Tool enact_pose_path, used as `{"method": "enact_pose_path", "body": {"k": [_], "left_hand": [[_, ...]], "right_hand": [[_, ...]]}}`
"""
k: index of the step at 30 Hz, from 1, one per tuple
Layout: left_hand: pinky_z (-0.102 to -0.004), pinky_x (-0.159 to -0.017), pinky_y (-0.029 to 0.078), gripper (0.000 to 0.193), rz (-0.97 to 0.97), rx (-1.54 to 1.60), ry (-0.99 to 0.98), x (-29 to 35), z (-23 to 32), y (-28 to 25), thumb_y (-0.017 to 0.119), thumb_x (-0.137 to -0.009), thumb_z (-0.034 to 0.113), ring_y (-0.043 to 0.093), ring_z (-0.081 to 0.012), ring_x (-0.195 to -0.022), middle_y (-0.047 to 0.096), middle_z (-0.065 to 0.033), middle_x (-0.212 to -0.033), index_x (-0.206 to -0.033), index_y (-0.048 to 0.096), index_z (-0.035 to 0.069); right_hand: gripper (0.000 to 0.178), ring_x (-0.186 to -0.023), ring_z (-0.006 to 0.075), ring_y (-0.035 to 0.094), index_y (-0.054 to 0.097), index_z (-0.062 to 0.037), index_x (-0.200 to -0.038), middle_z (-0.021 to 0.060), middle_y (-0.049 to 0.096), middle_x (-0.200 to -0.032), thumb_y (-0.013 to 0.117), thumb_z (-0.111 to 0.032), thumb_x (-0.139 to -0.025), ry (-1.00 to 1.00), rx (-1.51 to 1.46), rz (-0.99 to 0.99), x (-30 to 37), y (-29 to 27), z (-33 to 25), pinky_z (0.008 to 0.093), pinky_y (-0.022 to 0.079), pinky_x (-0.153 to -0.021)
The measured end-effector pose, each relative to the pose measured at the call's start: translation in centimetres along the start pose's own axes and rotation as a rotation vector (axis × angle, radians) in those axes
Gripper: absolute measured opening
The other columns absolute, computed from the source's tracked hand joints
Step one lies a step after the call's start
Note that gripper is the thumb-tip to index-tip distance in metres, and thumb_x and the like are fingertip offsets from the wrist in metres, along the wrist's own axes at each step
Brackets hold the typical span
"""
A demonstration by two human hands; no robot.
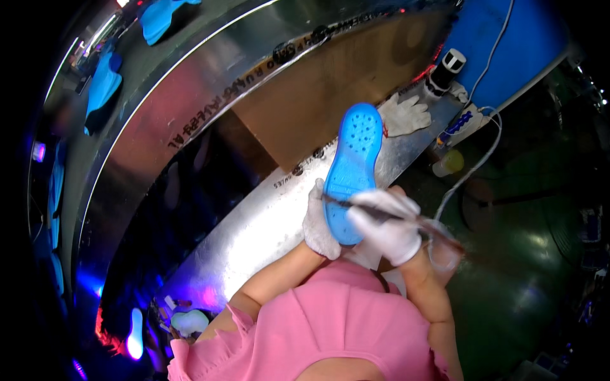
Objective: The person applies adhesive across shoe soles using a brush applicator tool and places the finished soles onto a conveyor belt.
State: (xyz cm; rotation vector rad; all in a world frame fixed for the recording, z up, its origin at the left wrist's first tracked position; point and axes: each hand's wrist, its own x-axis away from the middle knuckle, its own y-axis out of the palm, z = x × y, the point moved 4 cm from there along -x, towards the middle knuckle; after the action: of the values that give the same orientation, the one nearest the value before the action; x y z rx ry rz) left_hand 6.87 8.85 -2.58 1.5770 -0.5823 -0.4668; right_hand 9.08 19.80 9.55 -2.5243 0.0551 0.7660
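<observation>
1. The left hand (319,223), in a white glove, grips the lower left edge of a blue shoe sole (351,168) just right of the middle of the frame, fingers wrapped around its rim.
2. The sole stands tilted, its rounded, dotted end pointing toward the upper right, its underside facing the camera.
3. The right hand (386,223), also gloved in white, is clenched around a thin brush (387,217), which lies across the lower part of the sole; the tip touches the sole near the left hand.
4. Behind the hands a shiny metal bench (254,235) runs from the lower left to the upper right of the frame.
5. A spare white glove (405,114) lies flat on the bench at the upper right, just beside the sole's top end.
6. Further right sit a white power strip (460,124) with a white cable (470,168) and a small yellowish cup (449,162).
7. Blue soles (101,86) rest on a curved surface in the upper left.
8. The person's pink top (330,324) fills the lower centre.
</observation>
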Motion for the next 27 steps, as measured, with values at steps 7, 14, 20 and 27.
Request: {"method": "enact_pose_path", "body": {"k": [7,14,20,27], "left_hand": [[-0.0522,-0.087,0.053,0.084,-0.127,-0.124,-0.096,-0.7,-0.2,1.4,0.034,-0.091,0.069,0.063,-0.0429,-0.099,0.057,-0.0299,-0.121,-0.134,0.044,-0.002],[-0.0488,-0.078,0.055,0.095,-0.131,-0.216,-0.044,-1.6,1.3,3.0,0.043,-0.082,0.078,0.063,-0.0393,-0.094,0.057,-0.0299,-0.117,-0.138,0.041,0.002],[-0.0485,-0.074,0.057,0.099,-0.039,-0.277,0.044,-1.6,2.1,4.6,0.038,-0.083,0.079,0.065,-0.0421,-0.093,0.056,-0.0328,-0.119,-0.144,0.034,0.001],[-0.0501,-0.070,0.056,0.090,-0.085,-0.342,-0.230,-1.8,3.5,6.1,0.044,-0.086,0.070,0.062,-0.0459,-0.097,0.052,-0.0336,-0.125,-0.145,0.035,0.003]], "right_hand": [[0.013,-0.073,0.0226,0.067,0.068,-0.0079,-0.093,0.0080,0.069,-0.087,0.071,-0.008,-0.080,-0.175,0.106,-0.142,2.0,1.1,-3.2,0.0324,0.051,-0.063],[0.022,-0.067,0.0185,0.067,0.067,0.0012,-0.093,0.0128,0.067,-0.081,0.074,0.005,-0.072,-0.086,0.066,0.097,2.3,0.5,-2.5,0.0280,0.053,-0.065],[0.018,-0.074,0.0202,0.067,0.066,-0.0010,-0.093,0.0118,0.068,-0.085,0.070,0.004,-0.077,0.441,-0.373,0.198,3.2,0.7,1.3,0.0282,0.053,-0.067],[0.015,-0.079,0.0252,0.068,0.070,-0.0060,-0.090,0.0105,0.070,-0.090,0.076,-0.007,-0.076,0.207,-0.207,-0.036,1.6,-0.6,-1.1,0.0303,0.054,-0.071]]}}
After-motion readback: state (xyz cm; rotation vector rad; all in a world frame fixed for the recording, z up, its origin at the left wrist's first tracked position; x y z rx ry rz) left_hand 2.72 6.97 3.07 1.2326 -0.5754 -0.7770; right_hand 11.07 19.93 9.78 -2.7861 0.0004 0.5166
